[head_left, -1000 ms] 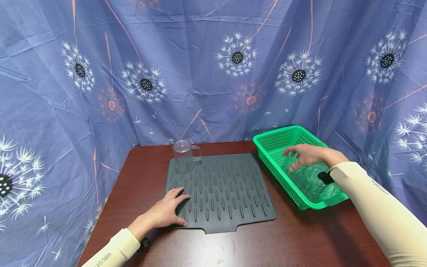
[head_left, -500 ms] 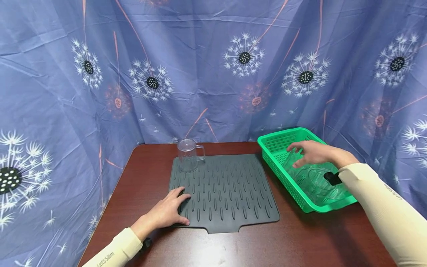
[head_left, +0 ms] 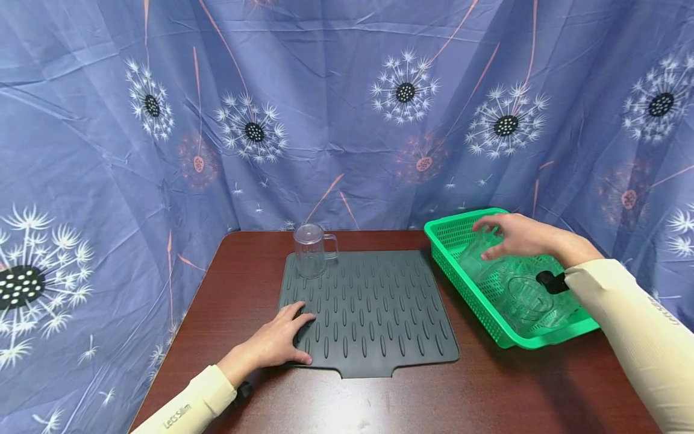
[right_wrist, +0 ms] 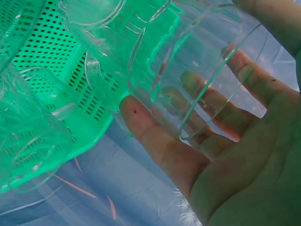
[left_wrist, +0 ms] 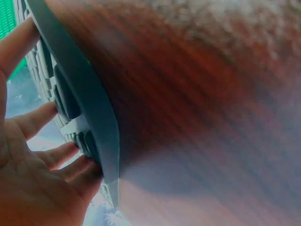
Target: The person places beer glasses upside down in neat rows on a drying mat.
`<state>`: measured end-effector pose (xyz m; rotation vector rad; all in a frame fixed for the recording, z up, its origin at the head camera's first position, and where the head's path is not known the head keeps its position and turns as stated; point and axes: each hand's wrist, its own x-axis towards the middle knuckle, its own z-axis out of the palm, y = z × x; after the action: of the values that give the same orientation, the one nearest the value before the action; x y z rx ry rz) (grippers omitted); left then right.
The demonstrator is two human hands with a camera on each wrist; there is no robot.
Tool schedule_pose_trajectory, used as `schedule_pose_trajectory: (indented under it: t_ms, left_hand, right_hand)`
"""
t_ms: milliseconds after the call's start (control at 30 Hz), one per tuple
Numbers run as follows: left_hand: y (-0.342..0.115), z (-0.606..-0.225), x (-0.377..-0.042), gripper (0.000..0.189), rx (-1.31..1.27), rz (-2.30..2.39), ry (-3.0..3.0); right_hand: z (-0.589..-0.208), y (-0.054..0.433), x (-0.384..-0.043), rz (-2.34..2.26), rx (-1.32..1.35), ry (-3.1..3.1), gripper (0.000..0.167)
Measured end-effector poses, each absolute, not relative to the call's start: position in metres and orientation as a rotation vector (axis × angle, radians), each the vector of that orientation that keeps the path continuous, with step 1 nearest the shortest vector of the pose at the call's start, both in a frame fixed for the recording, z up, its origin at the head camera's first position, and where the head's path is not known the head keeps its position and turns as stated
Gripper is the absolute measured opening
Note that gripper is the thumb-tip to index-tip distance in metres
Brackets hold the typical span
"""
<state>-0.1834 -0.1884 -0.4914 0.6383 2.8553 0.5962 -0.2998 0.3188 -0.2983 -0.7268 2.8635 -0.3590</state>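
A clear glass cup (head_left: pixel 473 256) leans in the green basket, and my right hand (head_left: pixel 517 235) grips it from above. In the right wrist view the thumb lies on one side of the cup (right_wrist: pixel 188 61) and the fingers curve round the other, partly seen through the glass. My left hand (head_left: pixel 273 340) rests on the left edge of the dark grey drying mat (head_left: pixel 368 313), fingers spread. Its fingertips touch the ribbed top in the left wrist view. A clear glass mug (head_left: pixel 310 253) with a handle stands upside down on the mat's far left corner.
The green plastic basket (head_left: pixel 463 292) stands right of the mat and holds more clear glassware (head_left: pixel 526 301), overlapping and hard to separate. A brown wooden table (head_left: pixel 233 283) lies beneath. A blue dandelion-print curtain (head_left: pixel 325 120) hangs behind its far edge.
My right hand has risen a little over the basket, and the glass cup comes up with it. The left hand stays on the mat. The head view has shifted slightly.
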Motion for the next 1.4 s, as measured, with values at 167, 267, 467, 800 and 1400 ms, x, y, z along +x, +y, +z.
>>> schedule_pose_trajectory:
  t_ms: [167,267,467,800,1400]
  left_hand:
    - [-0.187,-0.489,-0.182,0.087,0.641,0.575,2.854]
    - [-0.187,-0.488,-0.180,0.087,0.645,0.572,2.847]
    - [-0.189,-0.487,-0.181,0.086,0.666,0.566,2.839]
    - [-0.189,-0.488,-0.180,0.086,0.668,0.561,2.855]
    - [-0.185,-0.488,-0.182,0.087,0.666,0.565,2.855]
  right_hand:
    - [-0.290,0.316,-0.298,-0.359,-0.703,2.874,0.062]
    - [-0.286,0.315,-0.298,-0.354,-0.699,2.882,0.064]
    - [-0.275,0.311,-0.293,-0.401,-0.670,2.889,0.064]
    - [-0.266,0.298,-0.290,-0.576,-0.713,2.887,0.063]
    - [-0.306,0.263,-0.281,-0.869,-0.838,2.802,0.062]
